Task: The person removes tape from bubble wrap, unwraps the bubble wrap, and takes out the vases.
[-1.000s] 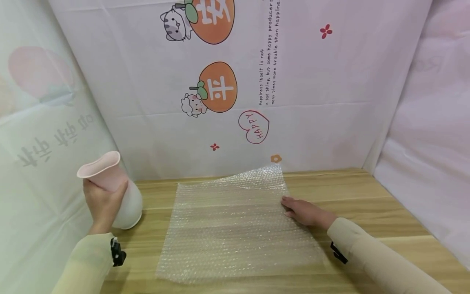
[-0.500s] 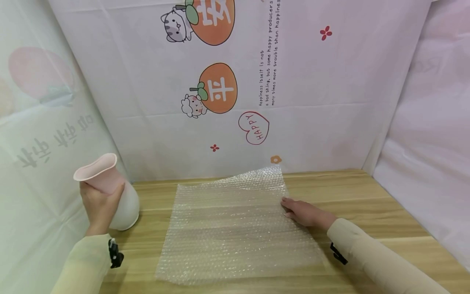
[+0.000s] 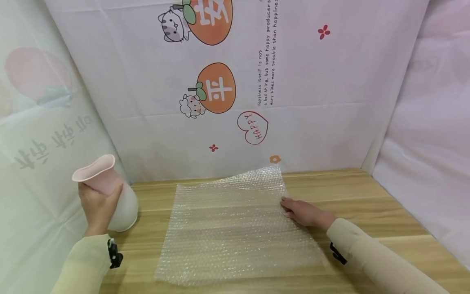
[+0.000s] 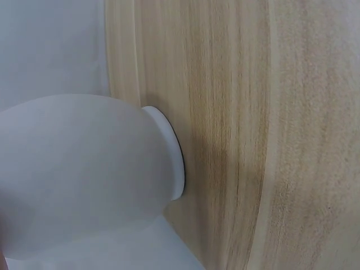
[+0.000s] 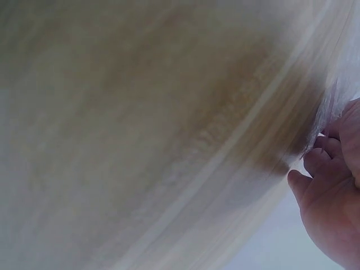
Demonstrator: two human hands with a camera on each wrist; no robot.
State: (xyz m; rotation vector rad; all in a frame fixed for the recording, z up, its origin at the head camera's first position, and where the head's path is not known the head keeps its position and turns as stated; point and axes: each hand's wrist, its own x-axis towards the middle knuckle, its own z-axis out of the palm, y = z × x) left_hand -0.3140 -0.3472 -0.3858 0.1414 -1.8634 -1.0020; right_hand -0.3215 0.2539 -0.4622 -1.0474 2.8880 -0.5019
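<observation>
A vase (image 3: 126, 206), pale pink at its wavy mouth and white below, is at the left end of the table. My left hand (image 3: 98, 204) grips it round the neck, thumb on the right side. In the left wrist view the white body of the vase (image 4: 84, 169) ends in a rimmed base at the wood surface. A clear sheet of bubble wrap (image 3: 231, 228) lies spread over the middle of the table. Its right edge is pinched by my right hand (image 3: 304, 211). In the right wrist view, the curled fingers (image 5: 323, 160) are beside the crinkled film edge.
The wood-grain table (image 3: 352, 196) meets a printed white cloth (image 3: 312, 122) hanging at the back. More cloth hangs at the left side (image 3: 40, 196) and the right side (image 3: 433, 163), close to the vase on the left.
The vase and my left hand have shifted slightly left and towards me. My right hand and the bubble wrap stay where they were.
</observation>
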